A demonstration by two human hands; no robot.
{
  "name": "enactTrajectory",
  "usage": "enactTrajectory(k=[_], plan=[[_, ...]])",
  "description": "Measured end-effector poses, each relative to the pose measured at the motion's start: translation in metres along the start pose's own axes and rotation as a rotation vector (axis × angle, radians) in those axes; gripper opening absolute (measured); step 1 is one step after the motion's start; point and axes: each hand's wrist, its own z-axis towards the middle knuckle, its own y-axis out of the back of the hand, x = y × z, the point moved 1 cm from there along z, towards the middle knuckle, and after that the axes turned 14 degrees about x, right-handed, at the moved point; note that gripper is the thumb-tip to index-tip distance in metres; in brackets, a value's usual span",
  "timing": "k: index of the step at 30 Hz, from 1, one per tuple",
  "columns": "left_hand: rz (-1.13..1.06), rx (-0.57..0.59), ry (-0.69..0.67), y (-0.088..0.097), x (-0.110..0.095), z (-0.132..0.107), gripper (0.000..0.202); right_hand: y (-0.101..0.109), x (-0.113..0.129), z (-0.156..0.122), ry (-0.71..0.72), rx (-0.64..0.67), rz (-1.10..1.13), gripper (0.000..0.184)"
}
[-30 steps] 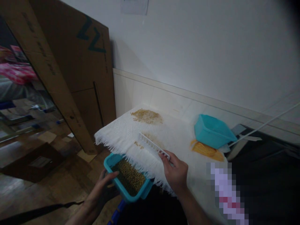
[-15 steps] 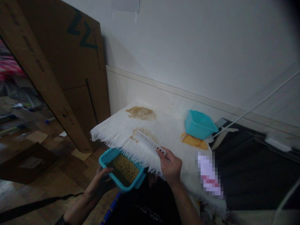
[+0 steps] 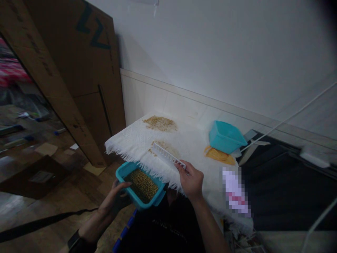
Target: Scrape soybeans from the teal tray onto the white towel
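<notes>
My left hand [image 3: 119, 193] is closed on the side of a turquoise plastic tub [image 3: 123, 171], thumb over its rim. Yellowish beans [image 3: 145, 183], like soybeans, lie inside beside a darker greenish layer. The tub hangs just below the fringed edge of a white cloth [image 3: 126, 140]. In my right hand [image 3: 192, 179] is a white slotted plastic strip [image 3: 167, 154], gripped by its near end and tilted over the cloth. Some loose beans and pale grains [image 3: 168, 146] lie along the strip's far side. Farther back rests a bigger pile of beans and grains [image 3: 160, 123].
A second turquoise tub [image 3: 228, 137] stands by the wall, with an orange cloth [image 3: 219, 155] in front. A tall cardboard box [image 3: 92, 88] rises at the left. At the right are a black surface [image 3: 284, 189] and a white cable [image 3: 286, 119].
The strip has shifted slightly left over the cloth, towards the fringe, and fewer loose beans show beside its end. The tub stays under the edge. The whole view has shifted a little.
</notes>
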Motion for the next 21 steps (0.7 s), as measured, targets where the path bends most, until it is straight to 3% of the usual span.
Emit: enactTrajectory(k=[10,21], plan=[[0.021,-0.09,-0.002,-0.006,-0.001,-0.001,0.075,0.007,-0.002,0.005,-0.007,0.032,0.054,0.032],[-0.059,-0.094,0.023,-0.02,-0.005,-0.003,0.077,0.015,-0.005,0.009,-0.104,0.076,0.021,0.036]])
